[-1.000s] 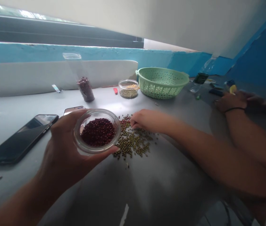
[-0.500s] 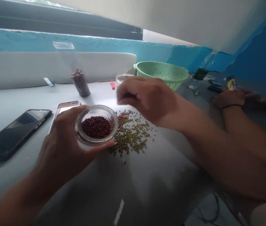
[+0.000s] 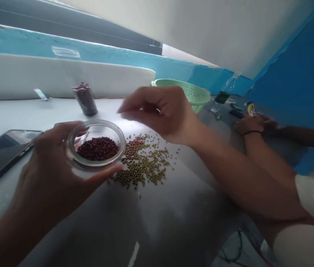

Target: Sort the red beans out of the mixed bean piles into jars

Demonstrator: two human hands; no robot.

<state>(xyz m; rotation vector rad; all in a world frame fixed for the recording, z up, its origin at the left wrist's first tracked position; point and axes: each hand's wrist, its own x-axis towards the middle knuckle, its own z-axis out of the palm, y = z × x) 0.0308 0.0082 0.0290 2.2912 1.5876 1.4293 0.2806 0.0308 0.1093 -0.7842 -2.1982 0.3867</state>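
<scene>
My left hand is wrapped round a clear glass jar, which is tilted so that its open mouth faces me. Dark red beans lie inside it. My right hand is in a pinch, its fingertips just above and beyond the jar's right rim. Whatever may be between those fingertips is too small to see. On the table below, beside the jar, small green beans are spread out, with a patch of red beans at their upper left.
A tall clear container of brownish pieces stands at the back. Left of my hand lies a phone. A green basket stands behind my right hand. Farther right are a plastic bottle and another person's hand.
My right hand has moved left, bringing its fingertips nearer the jar's rim. The clear vessel behind that hand is now hidden. The whole view has shifted, and the jar sits farther left in it.
</scene>
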